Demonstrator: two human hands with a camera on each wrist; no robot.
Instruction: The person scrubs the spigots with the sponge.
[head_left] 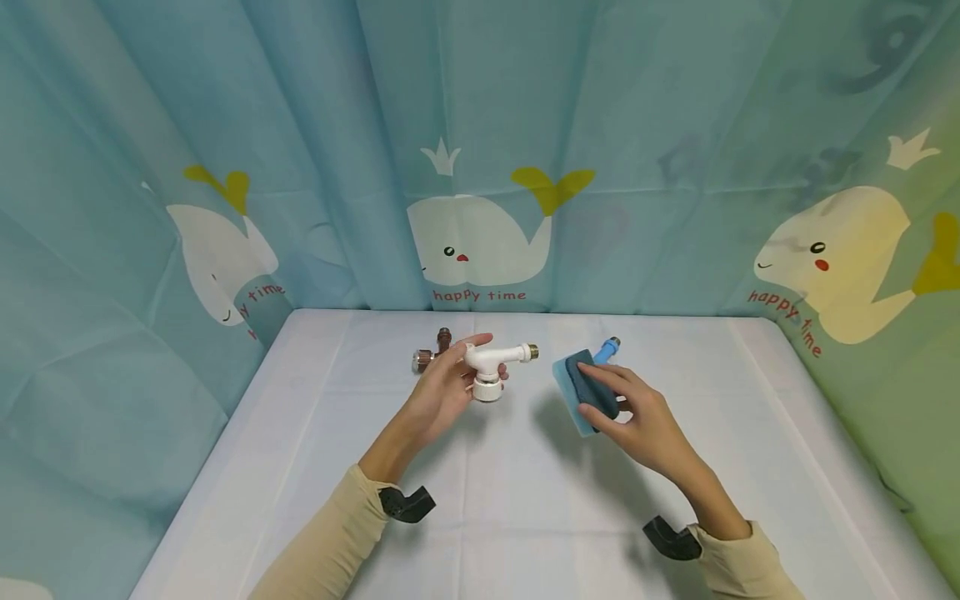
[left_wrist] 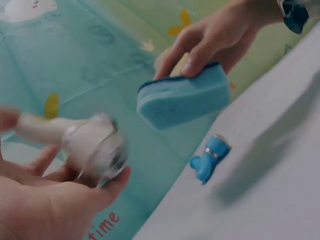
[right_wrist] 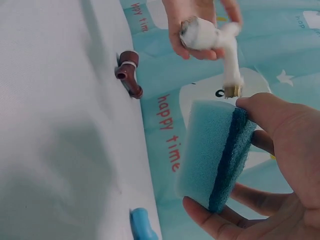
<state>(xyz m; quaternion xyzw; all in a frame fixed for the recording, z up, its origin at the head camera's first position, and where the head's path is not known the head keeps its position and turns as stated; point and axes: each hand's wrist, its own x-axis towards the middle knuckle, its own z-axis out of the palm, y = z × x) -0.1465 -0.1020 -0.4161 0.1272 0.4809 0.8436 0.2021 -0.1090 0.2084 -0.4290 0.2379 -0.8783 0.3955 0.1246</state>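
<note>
My left hand (head_left: 442, 387) holds a white plastic tap (head_left: 491, 360) above the table, its brass-threaded end pointing right in the head view. In the left wrist view the tap (left_wrist: 92, 140) is blurred, resting on curled fingers. My right hand (head_left: 648, 425) pinches a sponge (head_left: 592, 392) between thumb and fingers; it has a light blue body and a dark blue scouring side. In the right wrist view the sponge (right_wrist: 205, 150) hangs in the air close to the tap's brass end (right_wrist: 233, 91), with a narrow gap between them.
A brown tap (head_left: 425, 358) lies on the white table (head_left: 300, 467) behind my left hand. A blue tap (head_left: 607, 350) lies behind the sponge, partly hidden. A blue-green curtain (head_left: 315, 167) with whales hangs along the table's back edge.
</note>
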